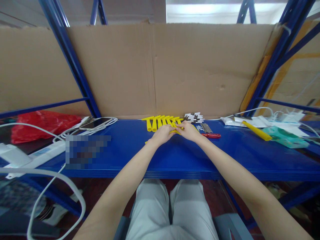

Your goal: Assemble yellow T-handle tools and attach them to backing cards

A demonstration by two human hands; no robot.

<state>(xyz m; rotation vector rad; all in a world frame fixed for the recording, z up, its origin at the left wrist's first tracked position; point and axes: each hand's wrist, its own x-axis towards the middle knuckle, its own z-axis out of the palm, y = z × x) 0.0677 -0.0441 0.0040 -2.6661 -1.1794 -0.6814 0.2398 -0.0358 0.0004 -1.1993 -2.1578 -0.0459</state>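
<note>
Above the blue tabletop, my left hand (pixel 164 134) and my right hand (pixel 189 131) meet with fingers closed around a yellow plastic piece (pixel 175 131). Much of that piece is hidden by the fingers, but it looks like the pieces lying behind it. Just beyond my hands lies a row of several yellow T-shaped plastic handles (pixel 154 124), their round ends toward me. A bundle of white pieces with dark ends (pixel 194 117) sits behind my right hand. Beside that hand are a small grey flat item (pixel 206 128) and a red-handled tool (pixel 211 136).
A cardboard panel (pixel 155 70) closes off the back of the blue table (pixel 182 156). To the left lie a phone (pixel 96 123), white cables, a power strip (pixel 37 158) and a red bag (pixel 42 126). On the right are another yellow handle (pixel 257 131) and a green plastic packet (pixel 286 137).
</note>
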